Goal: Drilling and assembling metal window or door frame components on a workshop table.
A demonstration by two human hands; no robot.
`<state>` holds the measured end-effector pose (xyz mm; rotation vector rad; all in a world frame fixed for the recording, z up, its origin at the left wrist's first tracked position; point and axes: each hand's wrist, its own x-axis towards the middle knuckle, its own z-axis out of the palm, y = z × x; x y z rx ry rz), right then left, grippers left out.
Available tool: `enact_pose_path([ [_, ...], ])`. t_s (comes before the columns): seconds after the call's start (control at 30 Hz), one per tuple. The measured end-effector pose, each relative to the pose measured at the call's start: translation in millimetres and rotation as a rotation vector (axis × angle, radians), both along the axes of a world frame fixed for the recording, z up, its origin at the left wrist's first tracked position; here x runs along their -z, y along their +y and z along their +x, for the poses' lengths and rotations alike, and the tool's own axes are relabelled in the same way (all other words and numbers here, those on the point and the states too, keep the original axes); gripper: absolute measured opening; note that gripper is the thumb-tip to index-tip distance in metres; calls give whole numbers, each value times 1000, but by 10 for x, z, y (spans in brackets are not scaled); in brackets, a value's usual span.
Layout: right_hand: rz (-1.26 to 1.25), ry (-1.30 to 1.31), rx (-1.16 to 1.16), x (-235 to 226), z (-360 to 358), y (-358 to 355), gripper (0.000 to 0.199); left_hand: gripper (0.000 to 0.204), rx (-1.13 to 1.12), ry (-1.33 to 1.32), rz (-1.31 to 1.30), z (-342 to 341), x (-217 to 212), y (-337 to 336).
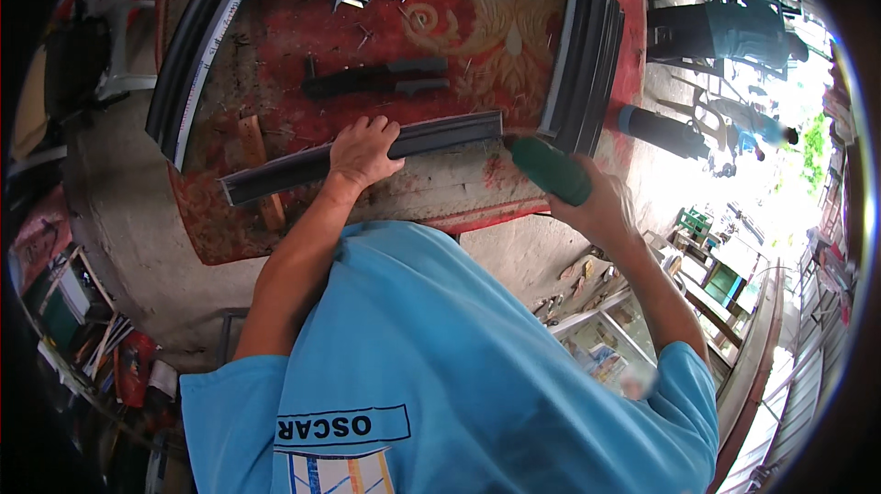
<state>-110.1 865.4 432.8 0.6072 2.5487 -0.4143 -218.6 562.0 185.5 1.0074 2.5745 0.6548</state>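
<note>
Left hand (363, 155) clasps a dark bar (450, 134), right hand (601, 207) a tool (551, 169) (green, rounded).

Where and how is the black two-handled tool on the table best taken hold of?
Best, probably, by both handles, from above and the right: they extend rightward, uncovered. The black tool lies flat; the dark strip under the left hand may hinder a low near-side approach.

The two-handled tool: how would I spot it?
Find the red patterned tabletop. Beyond the left hand, which rests on a dark strip, lies the black tool. Unlike the long strips around it, it's short, with two handles pointing right.
</note>
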Motion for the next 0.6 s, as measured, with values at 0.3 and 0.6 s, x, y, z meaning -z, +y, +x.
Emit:
enact_pose_path([
  [0.3, 29, 31, -79, 108, 29, 25, 64, 46, -11, 63, 64, -23, 43, -5],
  [0.6, -94, 8, 92, 32, -364, 249, 63, 47, 15, 1, 1, 1, -39, 7],
])
